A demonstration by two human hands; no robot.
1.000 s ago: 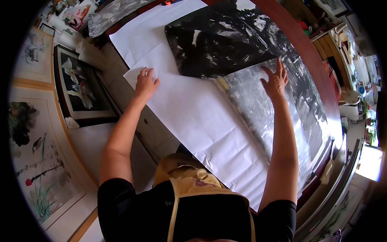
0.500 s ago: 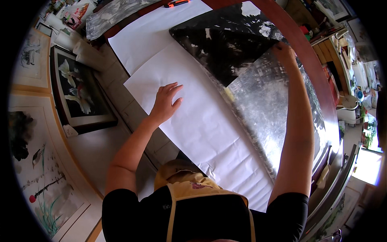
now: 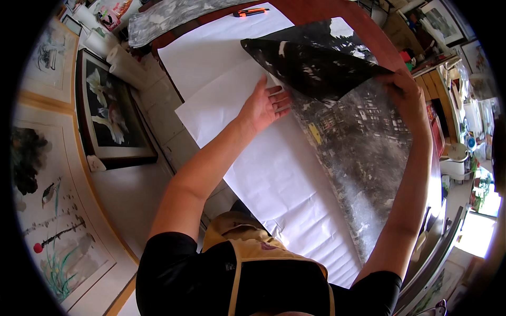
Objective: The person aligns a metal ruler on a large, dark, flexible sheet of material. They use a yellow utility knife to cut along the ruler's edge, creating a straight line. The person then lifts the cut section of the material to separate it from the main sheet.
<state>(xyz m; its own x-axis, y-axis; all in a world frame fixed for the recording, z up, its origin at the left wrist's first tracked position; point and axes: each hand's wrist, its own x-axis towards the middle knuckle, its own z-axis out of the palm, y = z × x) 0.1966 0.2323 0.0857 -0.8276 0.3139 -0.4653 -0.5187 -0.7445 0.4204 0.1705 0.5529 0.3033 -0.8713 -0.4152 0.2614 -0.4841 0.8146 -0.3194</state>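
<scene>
A dark, mottled ink-painted paper sheet (image 3: 353, 152) lies on the right part of the table, its far part lifted and folded over into a black flap (image 3: 316, 68). At the flap's right corner, my right hand (image 3: 406, 97) is closed with the paper edge pinched in its fingers. My left hand (image 3: 265, 108) is open, palm turned partly up and fingers apart, near the left edge of the painted sheet and holding nothing. Beneath the left forearm spreads white paper (image 3: 279, 168), creased near my body. A small yellow patch (image 3: 315, 133) shows by the painted sheet's left edge.
An orange and black utility knife (image 3: 251, 12) lies at the far edge of the white paper. The dark red tabletop (image 3: 387, 47) shows along the right. A grey painted sheet (image 3: 174, 21) lies far left. Framed pictures (image 3: 108, 113) and paper rolls (image 3: 126, 66) stand at left.
The right hand has lifted the sheet's corner higher and moved right, raising the flap. My left hand has moved right and away from my body, turning its palm up beside the painted sheet.
</scene>
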